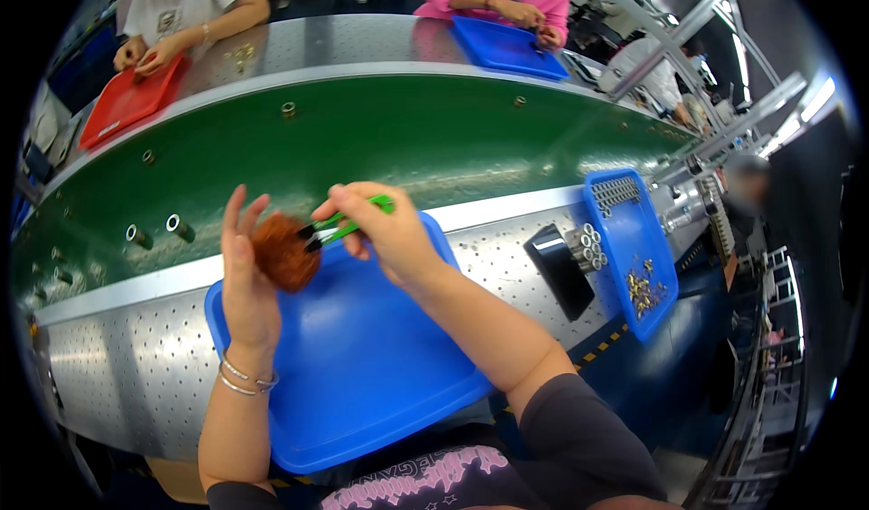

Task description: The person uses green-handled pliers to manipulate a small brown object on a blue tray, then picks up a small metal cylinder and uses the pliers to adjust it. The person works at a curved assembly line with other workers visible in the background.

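My left hand point(243, 279) holds a round, reddish-brown, fibrous bundle point(288, 255), like fine copper wire, against its palm side. The fingers point upward, and the thumb is mostly hidden behind the bundle. In my right hand point(387, 231) is a small green-handled tool point(337, 232) with dark tips, like snips or tweezers. Those tips touch or nearly touch the bundle's right side; which of the two I cannot tell. Both hands are above the far left part of a large blue tray point(362, 347), whose visible inside is bare.
Metal sleeves point(175, 224) stand on the green conveyor belt point(380, 139) beyond the tray. At right lie a black phone point(559, 270), a cluster of metal tubes point(587, 247) and a blue parts tray point(644, 247). Two people work across the belt with a red tray point(127, 112) and a blue tray point(507, 50).
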The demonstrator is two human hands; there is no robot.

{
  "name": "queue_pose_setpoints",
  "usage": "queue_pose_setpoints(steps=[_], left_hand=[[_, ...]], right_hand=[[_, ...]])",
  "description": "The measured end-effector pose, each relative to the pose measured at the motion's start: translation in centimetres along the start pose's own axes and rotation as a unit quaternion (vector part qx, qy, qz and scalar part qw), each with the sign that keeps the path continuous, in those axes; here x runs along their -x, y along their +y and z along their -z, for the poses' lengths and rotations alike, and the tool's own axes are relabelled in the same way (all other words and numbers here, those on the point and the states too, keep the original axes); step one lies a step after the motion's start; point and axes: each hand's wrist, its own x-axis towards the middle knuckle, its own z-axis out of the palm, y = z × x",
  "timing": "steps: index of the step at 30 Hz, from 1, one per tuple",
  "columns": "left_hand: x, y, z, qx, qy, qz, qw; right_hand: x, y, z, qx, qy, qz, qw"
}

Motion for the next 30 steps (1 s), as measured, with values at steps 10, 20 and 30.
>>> queue_pose_setpoints(steps=[10, 20, 30], left_hand=[[0.2, -0.4, 1.1, 0.052, -0.036, 0.164, 0.984], [0.2, -0.7, 1.2, -0.012, 0.014, 0.178, 0.984], [0.4, -0.7, 1.6, -0.031, -0.034, 0.154, 0.987]], right_hand=[[0.2, -0.2, -0.5, 0.032, -0.062, -0.023, 0.997], [0.4, 0.1, -0.6, 0.018, -0.073, 0.008, 0.997], [0.3, -0.2, -0.3, -0.010, -0.028, 0.057, 0.998]])
